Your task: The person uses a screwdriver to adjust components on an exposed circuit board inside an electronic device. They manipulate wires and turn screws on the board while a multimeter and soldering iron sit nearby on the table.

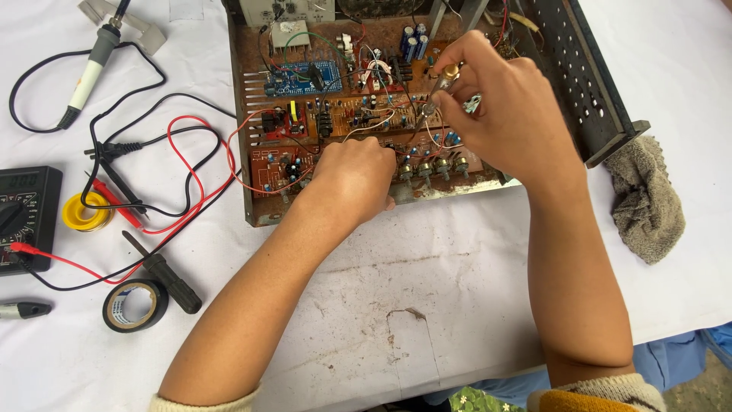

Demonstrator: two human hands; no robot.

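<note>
The left hand [354, 179] hides its fingers and the board [305, 164] beneath. The meter [27, 217] is cut by the left edge. Component markings are too small to tell.

The chassis [255, 200] is rusted, matt sheet metal; its boards [320, 114] look like dull red-brown laminate. At 9 o'clock, the tape roll [135, 305] is glossy black plastic. At 3 o'clock lies a rag [646, 200] of rough grey cloth. The bench [427, 275] cover is white, stained, scuffed.
</note>
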